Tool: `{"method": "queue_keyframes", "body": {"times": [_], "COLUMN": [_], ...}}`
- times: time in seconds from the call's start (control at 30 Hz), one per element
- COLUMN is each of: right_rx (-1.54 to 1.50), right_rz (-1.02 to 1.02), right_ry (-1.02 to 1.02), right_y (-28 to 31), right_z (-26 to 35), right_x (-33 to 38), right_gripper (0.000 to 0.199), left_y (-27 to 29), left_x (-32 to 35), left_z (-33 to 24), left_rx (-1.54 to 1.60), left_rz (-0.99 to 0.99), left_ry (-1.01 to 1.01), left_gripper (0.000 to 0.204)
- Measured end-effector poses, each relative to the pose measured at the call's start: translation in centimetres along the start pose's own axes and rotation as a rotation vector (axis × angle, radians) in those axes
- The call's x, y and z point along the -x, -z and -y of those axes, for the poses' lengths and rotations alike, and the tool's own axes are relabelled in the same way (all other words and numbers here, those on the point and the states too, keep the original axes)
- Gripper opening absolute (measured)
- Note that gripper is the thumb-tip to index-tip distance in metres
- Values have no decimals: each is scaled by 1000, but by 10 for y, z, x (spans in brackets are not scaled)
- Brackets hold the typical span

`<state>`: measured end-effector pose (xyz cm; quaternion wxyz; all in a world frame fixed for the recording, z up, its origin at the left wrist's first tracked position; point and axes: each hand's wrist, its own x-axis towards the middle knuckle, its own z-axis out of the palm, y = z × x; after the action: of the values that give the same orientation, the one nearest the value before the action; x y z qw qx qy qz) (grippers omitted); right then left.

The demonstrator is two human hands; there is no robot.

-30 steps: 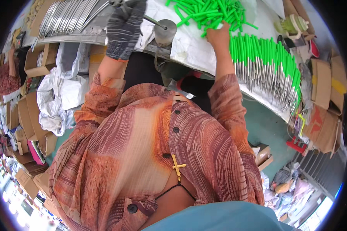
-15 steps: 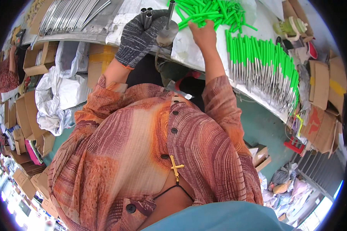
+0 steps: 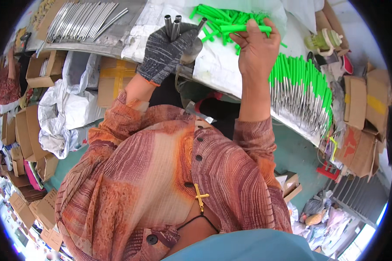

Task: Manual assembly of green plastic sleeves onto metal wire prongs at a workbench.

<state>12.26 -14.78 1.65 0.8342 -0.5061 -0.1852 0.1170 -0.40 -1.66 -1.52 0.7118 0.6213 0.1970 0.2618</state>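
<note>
gloved left hand gripping metal tubes, right hand holding green sleeve

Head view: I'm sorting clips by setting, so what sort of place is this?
Probably a small assembly workshop. The gloved left hand holds metal tubes, the right hand a green sleeve; green-handled rods line the workbench, with cardboard boxes around.

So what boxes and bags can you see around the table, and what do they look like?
Open brown cardboard boxes: on the floor at the left, under the table edge, square.
Brown carton with yellow tape: beneath the table beside the gloved left hand.
White plastic sacks: crumpled in a heap at the left.
Flattened brown cartons: stacked at the right, one with yellow tape, one with a red mark.
No screens in view.
</note>
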Motion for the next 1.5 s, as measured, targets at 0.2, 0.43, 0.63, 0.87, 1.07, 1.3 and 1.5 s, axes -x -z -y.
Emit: {"method": "queue_keyframes", "body": {"times": [0.2, 0.43, 0.63, 0.87, 1.07, 1.3, 1.5], "right_rx": [39, 280, 803, 456, 518, 387, 720], "right_rz": [20, 109, 465, 699, 544, 468, 287], "right_ry": [146, 342, 500, 219, 159, 139, 386], "right_y": [-28, -56, -61, -52, -52, -45, -19], "right_z": [13, 37, 58, 20, -10, -23, -18], "right_x": [1, 13, 4, -6, 10, 18, 5], "right_gripper": [52, 32, 27, 31, 34, 35, 20], "left_y": [2, 8, 13, 17, 54, 60, 61], "left_x": [-5, -7, -4, -4, -17, -14, -13], "left_z": [7, 9, -3, -7, 9, 1, 4], "left_rx": [-56, -76, 55, 16, -198, 195, 251], "left_rz": [12, 53, 108, 56, -3, -107, -121], "left_ry": [-38, -42, 92, 283, 129, 259, 277], "left_gripper": [20, 22, 25, 42, 51, 42, 42]}}
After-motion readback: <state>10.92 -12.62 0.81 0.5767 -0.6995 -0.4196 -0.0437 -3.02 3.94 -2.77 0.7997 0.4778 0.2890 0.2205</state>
